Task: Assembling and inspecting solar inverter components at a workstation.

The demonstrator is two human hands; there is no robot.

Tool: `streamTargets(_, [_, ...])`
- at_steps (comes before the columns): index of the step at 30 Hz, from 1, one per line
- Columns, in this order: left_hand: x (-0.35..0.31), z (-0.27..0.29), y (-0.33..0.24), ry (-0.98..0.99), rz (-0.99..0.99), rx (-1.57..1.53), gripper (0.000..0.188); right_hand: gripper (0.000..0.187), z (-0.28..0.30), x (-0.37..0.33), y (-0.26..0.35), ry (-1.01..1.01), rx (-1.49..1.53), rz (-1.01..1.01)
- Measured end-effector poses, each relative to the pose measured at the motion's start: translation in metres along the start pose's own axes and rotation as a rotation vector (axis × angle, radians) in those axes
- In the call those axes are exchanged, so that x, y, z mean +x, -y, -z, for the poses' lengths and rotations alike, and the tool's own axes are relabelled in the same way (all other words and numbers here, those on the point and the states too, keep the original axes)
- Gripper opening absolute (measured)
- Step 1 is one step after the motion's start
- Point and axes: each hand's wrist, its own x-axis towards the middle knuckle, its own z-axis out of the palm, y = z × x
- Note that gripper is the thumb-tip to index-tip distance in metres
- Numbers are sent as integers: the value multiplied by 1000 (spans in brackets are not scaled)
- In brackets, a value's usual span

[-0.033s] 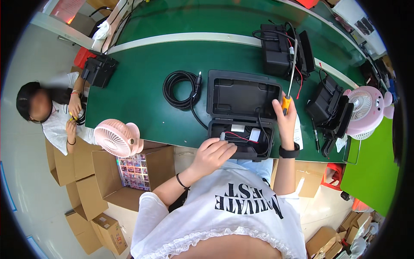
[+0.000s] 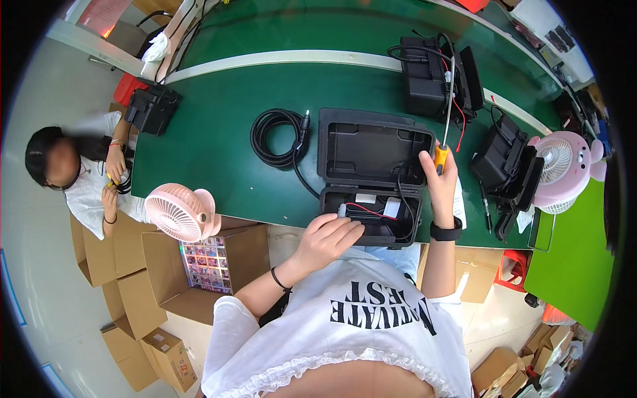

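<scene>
In front of me a black plastic box (image 2: 323, 201) lies with its hinged lid (image 2: 371, 147) swung back on the table. Inside are a red wire (image 2: 371, 211), a white rectangular piece (image 2: 391, 207), and black cable. My left hand (image 2: 325, 242) grips the near left edge, its fingers together beside a small pale grey fitting (image 2: 342, 210). A screwdriver (image 2: 441, 159) with a yellow handle and long shaft is in my right hand (image 2: 441, 186). Its shaft points away from me, and the hand rests against the lid's right edge. From the box a black cable runs to a coil (image 2: 255, 139) on the left.
Black boxes with wires stand at the back right (image 2: 424, 86) and right (image 2: 497, 156). A pen (image 2: 487, 215) lies by the right one. Pink fans stand left (image 2: 176, 212) and right (image 2: 570, 166). A co-worker (image 2: 93, 172) handles black cable at the far left, near cardboard boxes (image 2: 245, 262).
</scene>
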Motion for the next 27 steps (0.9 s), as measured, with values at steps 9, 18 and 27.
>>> streamTargets(9, [13,15,-15,117,12,155,45,33,-5,3,10,71,400,45])
streamTargets(18, [49,-10,-48,142,-242,81,46,36,2,7,9,118,516,-15])
streamTargets(27, [53,-13,-34,-45,-234,25,46,44,21,6,36,186,501,177])
